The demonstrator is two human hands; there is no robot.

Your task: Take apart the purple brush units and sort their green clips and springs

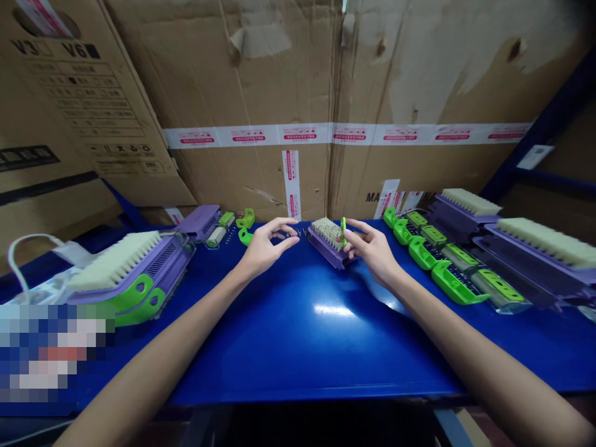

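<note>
Over the back middle of the blue table, my left hand (267, 245) is closed, with a thin metal coil spring (300, 233) at its fingertips. To its right, my right hand (375, 248) pinches a small bright green plastic piece (343, 230), held upright and seen nearly edge-on. Between the hands lies a purple brush body (325, 247) with rows of pale bristles facing up. My right fingers partly hide its right end. Whether they touch the brush body, I cannot tell.
Several green handles (421, 254), springs, green-topped clear parts (500, 288) and purple brush bodies (544, 242) line the right. Stacked brushes (116, 261), a purple part (198, 222) and green pieces (245, 217) lie at left. Cardboard (261, 87) walls the back; a white cable (18, 254) loops far left.
</note>
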